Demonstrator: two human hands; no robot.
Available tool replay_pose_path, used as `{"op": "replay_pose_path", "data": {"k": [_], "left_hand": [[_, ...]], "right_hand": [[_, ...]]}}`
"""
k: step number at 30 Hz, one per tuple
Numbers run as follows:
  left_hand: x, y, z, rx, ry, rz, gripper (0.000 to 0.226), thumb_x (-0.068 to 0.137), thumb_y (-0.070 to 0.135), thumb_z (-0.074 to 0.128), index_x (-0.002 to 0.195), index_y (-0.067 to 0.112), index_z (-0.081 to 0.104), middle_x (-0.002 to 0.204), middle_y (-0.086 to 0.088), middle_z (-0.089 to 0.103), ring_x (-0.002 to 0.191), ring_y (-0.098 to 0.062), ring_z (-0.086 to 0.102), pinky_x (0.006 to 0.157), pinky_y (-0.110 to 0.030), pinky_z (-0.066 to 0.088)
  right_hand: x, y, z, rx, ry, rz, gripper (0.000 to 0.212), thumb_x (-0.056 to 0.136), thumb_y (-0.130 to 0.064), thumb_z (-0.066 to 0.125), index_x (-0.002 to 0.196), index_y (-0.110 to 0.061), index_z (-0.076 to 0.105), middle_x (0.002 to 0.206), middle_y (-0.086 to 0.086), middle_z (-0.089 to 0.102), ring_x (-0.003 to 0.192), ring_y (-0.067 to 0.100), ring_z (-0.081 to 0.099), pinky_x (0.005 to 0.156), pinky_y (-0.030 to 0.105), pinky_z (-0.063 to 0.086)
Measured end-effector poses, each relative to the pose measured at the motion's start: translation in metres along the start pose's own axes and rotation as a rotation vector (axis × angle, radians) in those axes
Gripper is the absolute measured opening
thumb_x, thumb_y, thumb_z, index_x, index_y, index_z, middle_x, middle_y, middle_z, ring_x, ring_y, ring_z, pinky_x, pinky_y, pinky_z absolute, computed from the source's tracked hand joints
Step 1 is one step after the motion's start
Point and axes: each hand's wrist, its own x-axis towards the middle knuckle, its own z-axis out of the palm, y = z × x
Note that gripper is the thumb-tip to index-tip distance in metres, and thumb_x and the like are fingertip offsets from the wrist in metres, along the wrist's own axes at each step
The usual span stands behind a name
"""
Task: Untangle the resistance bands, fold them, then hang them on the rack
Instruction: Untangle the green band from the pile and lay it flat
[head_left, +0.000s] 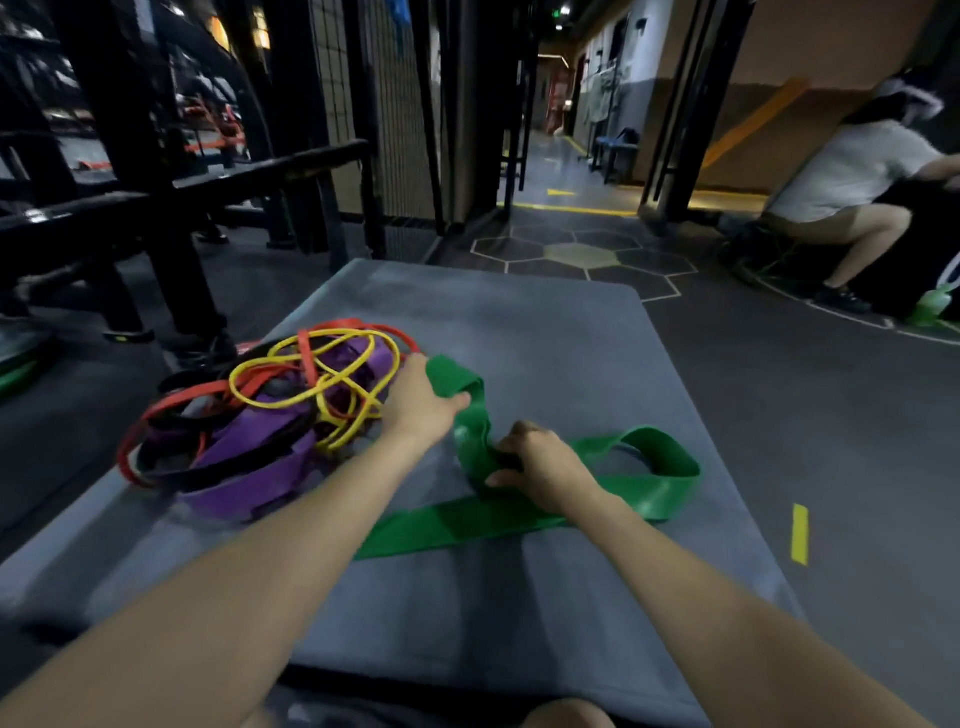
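Head view: wide flat green rubber resistance band (519, 514) sprawled over a grey padded floor mat (519, 322), one loop lying open toward the right, one end trailing toward the near left. Left hand (421, 397) curled round the band's far fold, just beside a tangled heap of yellow, red, purple and black elastic bands (270, 410) on the mat's left part. Right hand (540, 462) clenched on the same green band nearer the middle, knuckles up. Black metal gym rack (156, 197) behind the heap. Crouching person in a white shirt (852, 176) at far right.
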Motion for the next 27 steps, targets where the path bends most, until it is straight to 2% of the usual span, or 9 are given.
{"op": "replay_pose_path", "data": {"k": [3,7,12,15,18,20,24,27], "left_hand": [[-0.013,0.004,0.031,0.131,-0.086,-0.005,0.047,0.075,0.028,0.074,0.110,0.008,0.050,0.115,-0.013,0.062,0.109,-0.030,0.058,0.086,-0.035,0.044],[-0.028,-0.002,0.063,0.115,-0.145,-0.020,0.044,0.079,0.020,0.069,0.115,0.007,0.048,0.121,-0.015,0.060,0.113,-0.032,0.056,0.086,-0.036,0.043],[-0.031,-0.008,0.073,0.150,-0.165,-0.074,0.042,0.083,0.018,0.065,0.117,0.005,0.045,0.125,-0.017,0.055,0.115,-0.034,0.053,0.088,-0.037,0.042],[-0.030,-0.010,0.075,0.164,-0.169,-0.079,0.037,0.084,0.019,0.063,0.113,0.005,0.045,0.123,-0.018,0.056,0.113,-0.036,0.054,0.088,-0.038,0.043],[-0.034,-0.010,0.079,0.189,-0.125,-0.076,0.034,0.085,0.018,0.061,0.111,0.004,0.044,0.122,-0.020,0.055,0.112,-0.038,0.053,0.085,-0.041,0.043],[-0.035,-0.008,0.081,0.217,-0.097,-0.078,0.034,0.086,0.018,0.060,0.112,0.004,0.043,0.123,-0.020,0.053,0.114,-0.039,0.052,0.085,-0.043,0.043],[-0.036,-0.007,0.083,0.256,-0.059,-0.059,0.035,0.088,0.016,0.059,0.113,0.003,0.041,0.125,-0.020,0.050,0.116,-0.041,0.049,0.086,-0.047,0.043],[-0.037,-0.008,0.085,0.253,-0.042,-0.056,0.033,0.087,0.015,0.060,0.112,0.002,0.041,0.123,-0.021,0.050,0.114,-0.041,0.049,0.084,-0.047,0.043]], "right_hand": [[-0.004,0.005,0.000,0.038,0.004,-0.044,0.040,0.078,-0.030,0.072,0.110,-0.006,0.066,0.112,0.015,0.055,0.106,0.029,0.053,0.084,0.028,0.039],[-0.018,0.017,-0.010,0.119,0.090,-0.077,0.028,0.080,-0.020,0.070,0.105,-0.009,0.071,0.110,0.014,0.065,0.104,0.029,0.058,0.089,0.028,0.037],[-0.050,0.069,-0.030,0.134,0.356,0.145,0.020,0.084,-0.005,0.061,0.102,-0.006,0.071,0.104,0.012,0.067,0.102,0.030,0.060,0.090,0.031,0.042],[-0.080,0.100,-0.027,0.092,0.464,0.346,0.043,0.079,0.014,0.045,0.110,-0.005,0.067,0.112,0.012,0.059,0.108,0.031,0.049,0.087,0.032,0.041],[-0.108,0.121,-0.013,0.061,0.489,0.469,0.057,0.073,0.019,0.040,0.122,-0.006,0.058,0.121,0.011,0.049,0.109,0.030,0.041,0.081,0.030,0.039],[-0.113,0.127,-0.002,0.099,0.488,0.440,0.057,0.076,0.015,0.044,0.128,-0.005,0.052,0.125,0.011,0.044,0.113,0.030,0.042,0.086,0.034,0.043],[-0.104,0.128,0.011,0.211,0.530,0.388,0.060,0.079,0.008,0.054,0.135,-0.008,0.042,0.133,0.008,0.038,0.118,0.024,0.044,0.085,0.020,0.036],[-0.100,0.130,0.015,0.286,0.582,0.395,0.064,0.079,0.007,0.057,0.137,-0.011,0.037,0.138,0.004,0.034,0.119,0.021,0.044,0.083,0.020,0.038]]}}
